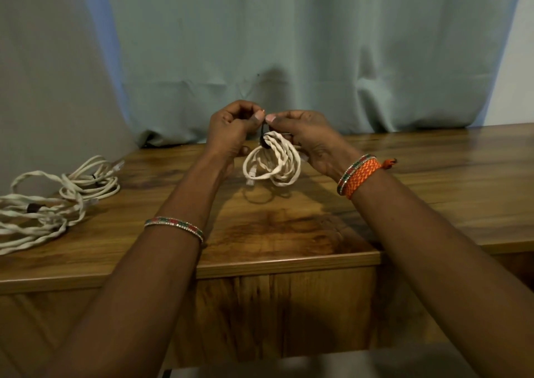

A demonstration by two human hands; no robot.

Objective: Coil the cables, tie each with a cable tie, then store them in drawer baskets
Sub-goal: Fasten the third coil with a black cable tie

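A small coil of white twisted cable (pixel 274 162) hangs above the wooden table (pixel 289 233), with a clear plug end at its lower left. A black cable tie (pixel 263 138) wraps the top of the coil. My left hand (pixel 231 135) and my right hand (pixel 306 138) meet over the coil, thumbs and fingertips pinched on the tie's upper end. The right hand also supports the coil from the right side.
Two more coiled white cables (pixel 86 184) (pixel 34 213) lie on the table's left side, each with a dark tie around it. A pale green curtain (pixel 289 45) hangs behind the table. The table's front edge (pixel 289 262) runs just below my forearms.
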